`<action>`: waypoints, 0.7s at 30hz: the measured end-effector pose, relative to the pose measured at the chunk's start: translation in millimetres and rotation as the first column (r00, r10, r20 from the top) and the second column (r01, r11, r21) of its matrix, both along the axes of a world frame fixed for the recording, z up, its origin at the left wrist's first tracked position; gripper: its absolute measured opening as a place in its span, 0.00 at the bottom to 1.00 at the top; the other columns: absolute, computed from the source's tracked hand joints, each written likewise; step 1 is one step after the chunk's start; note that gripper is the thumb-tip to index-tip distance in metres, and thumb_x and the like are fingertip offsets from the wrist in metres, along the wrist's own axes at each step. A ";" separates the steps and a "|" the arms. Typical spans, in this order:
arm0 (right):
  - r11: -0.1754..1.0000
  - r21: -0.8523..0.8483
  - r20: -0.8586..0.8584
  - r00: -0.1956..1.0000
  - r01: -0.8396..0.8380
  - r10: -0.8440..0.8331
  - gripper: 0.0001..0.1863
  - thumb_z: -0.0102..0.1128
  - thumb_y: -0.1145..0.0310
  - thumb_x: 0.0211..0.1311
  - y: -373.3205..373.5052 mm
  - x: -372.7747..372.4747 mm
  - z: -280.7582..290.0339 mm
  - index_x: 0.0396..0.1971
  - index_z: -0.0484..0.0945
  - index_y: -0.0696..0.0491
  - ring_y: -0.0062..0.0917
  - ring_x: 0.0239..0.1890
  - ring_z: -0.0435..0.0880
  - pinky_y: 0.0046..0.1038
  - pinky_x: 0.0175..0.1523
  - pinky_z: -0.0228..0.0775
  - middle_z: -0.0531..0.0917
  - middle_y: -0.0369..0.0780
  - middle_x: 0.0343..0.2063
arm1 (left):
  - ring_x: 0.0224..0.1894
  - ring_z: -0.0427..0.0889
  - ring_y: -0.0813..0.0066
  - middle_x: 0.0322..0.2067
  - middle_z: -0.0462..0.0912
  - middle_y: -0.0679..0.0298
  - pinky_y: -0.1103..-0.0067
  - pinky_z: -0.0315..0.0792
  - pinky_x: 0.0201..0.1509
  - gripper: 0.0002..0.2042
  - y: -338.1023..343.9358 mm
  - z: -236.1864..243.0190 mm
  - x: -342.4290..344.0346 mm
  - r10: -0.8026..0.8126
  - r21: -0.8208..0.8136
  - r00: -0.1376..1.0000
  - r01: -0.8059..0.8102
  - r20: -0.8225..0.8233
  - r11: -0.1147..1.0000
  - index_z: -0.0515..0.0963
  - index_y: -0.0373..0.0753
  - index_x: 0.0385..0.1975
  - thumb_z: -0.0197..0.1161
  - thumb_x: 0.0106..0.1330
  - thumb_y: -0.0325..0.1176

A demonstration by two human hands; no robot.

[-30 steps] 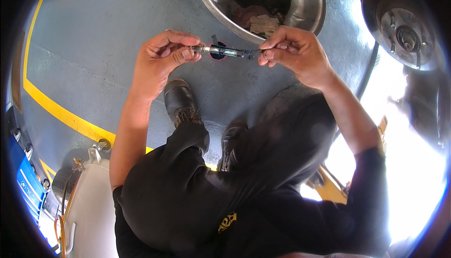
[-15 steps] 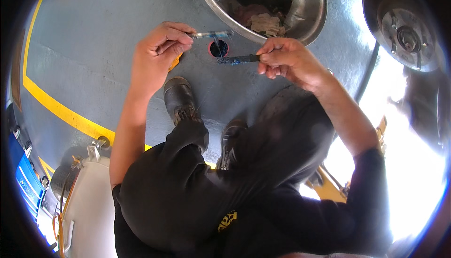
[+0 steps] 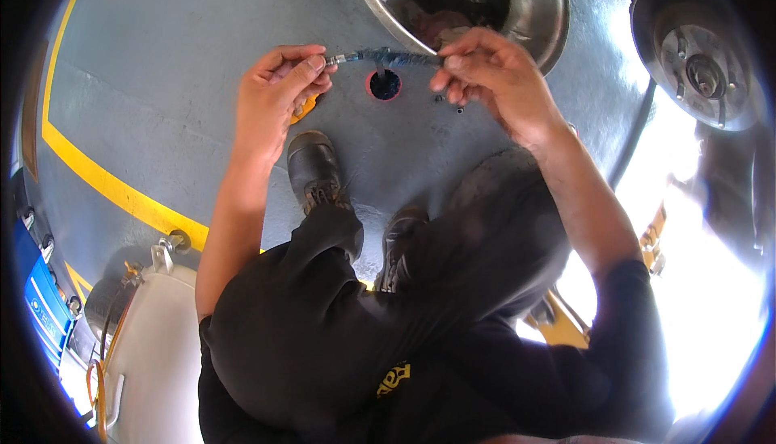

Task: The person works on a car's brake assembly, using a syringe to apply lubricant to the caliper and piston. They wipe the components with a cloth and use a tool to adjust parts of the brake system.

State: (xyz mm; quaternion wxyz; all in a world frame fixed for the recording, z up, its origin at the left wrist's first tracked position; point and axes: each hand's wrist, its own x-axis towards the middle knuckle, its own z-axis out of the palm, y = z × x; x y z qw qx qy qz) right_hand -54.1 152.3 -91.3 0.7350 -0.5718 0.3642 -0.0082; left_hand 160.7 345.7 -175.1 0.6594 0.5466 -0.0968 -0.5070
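Note:
My left hand pinches one end of a slim metal pin, which points right and carries dark blue grease on its far part. From the other side, my right hand grips a thin dark stick smeared with the same grease. The stick's tip meets the greased end of the pin, and just where one ends and the other begins is hard to make out. Below them on the floor sits a small round tub with a red rim and dark contents. Something yellow lies partly hidden behind my left wrist.
A large metal basin holding dark material stands beyond my right hand. A brake disc with studs is at the upper right. Small dark parts lie near my right hand. A pale tank is at the lower left.
My right hand has moved up and brought the stick from below the pin to its level. My left hand stays nearly in place, still holding the pin.

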 end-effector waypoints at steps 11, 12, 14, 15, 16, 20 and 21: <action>0.206 -0.974 0.056 0.773 -0.098 0.632 0.12 0.62 0.90 0.52 -21.7 11.5 8.0 0.37 0.83 0.63 0.29 0.40 0.88 0.25 0.45 0.81 0.87 0.46 0.38 | 0.32 0.82 0.81 0.32 0.84 0.60 0.81 0.84 0.43 0.14 -3.9 20.9 2.4 -0.111 -0.064 0.930 0.094 -0.350 0.993 0.81 0.30 0.45 0.64 0.72 0.37; 0.194 -0.976 0.060 0.744 -0.095 0.665 0.13 0.62 0.91 0.52 -25.0 12.2 8.2 0.37 0.83 0.63 0.30 0.40 0.88 0.26 0.45 0.81 0.87 0.46 0.38 | 0.32 0.82 0.81 0.32 0.84 0.61 0.82 0.84 0.43 0.14 -3.5 22.7 1.9 -0.120 -0.074 0.923 0.100 -0.365 0.992 0.81 0.31 0.45 0.64 0.72 0.37; 0.249 -0.959 0.063 0.751 -0.137 0.657 0.13 0.62 0.91 0.53 -28.6 12.2 8.1 0.37 0.83 0.63 0.30 0.41 0.88 0.26 0.45 0.81 0.87 0.46 0.38 | 0.32 0.83 0.80 0.31 0.84 0.61 0.81 0.84 0.43 0.14 -3.3 19.0 1.6 -0.134 -0.095 0.925 0.107 -0.356 0.990 0.81 0.30 0.45 0.64 0.72 0.36; 0.276 -0.948 0.063 0.756 -0.158 0.652 0.13 0.62 0.91 0.53 -29.6 12.3 7.5 0.37 0.83 0.62 0.30 0.41 0.89 0.27 0.45 0.81 0.87 0.46 0.38 | 0.33 0.84 0.79 0.31 0.84 0.61 0.81 0.84 0.43 0.14 -3.3 17.4 1.4 -0.143 -0.105 0.925 0.112 -0.352 0.988 0.81 0.30 0.46 0.65 0.71 0.36; 0.305 -0.936 0.068 0.764 -0.173 0.641 0.12 0.62 0.90 0.54 -30.5 12.6 6.4 0.37 0.83 0.62 0.30 0.41 0.88 0.27 0.45 0.81 0.87 0.45 0.37 | 0.34 0.84 0.79 0.31 0.84 0.61 0.80 0.84 0.43 0.14 -3.1 17.2 1.8 -0.145 -0.114 0.934 0.113 -0.326 0.987 0.81 0.29 0.46 0.65 0.71 0.36; 0.408 -0.887 0.071 0.809 -0.216 0.584 0.08 0.63 0.88 0.58 -30.7 12.2 2.5 0.37 0.83 0.62 0.29 0.40 0.88 0.26 0.46 0.81 0.87 0.45 0.36 | 0.37 0.86 0.76 0.32 0.85 0.60 0.79 0.84 0.44 0.14 -3.6 18.3 5.4 -0.155 -0.132 0.962 0.127 -0.226 0.983 0.81 0.29 0.48 0.65 0.71 0.34; 0.430 -0.875 0.068 0.822 -0.224 0.566 0.08 0.63 0.87 0.59 -30.2 12.0 2.1 0.37 0.83 0.62 0.29 0.40 0.88 0.26 0.46 0.81 0.87 0.44 0.36 | 0.38 0.86 0.76 0.33 0.86 0.59 0.79 0.84 0.45 0.14 -4.2 18.7 6.1 -0.158 -0.131 0.966 0.133 -0.204 0.982 0.81 0.29 0.48 0.65 0.71 0.34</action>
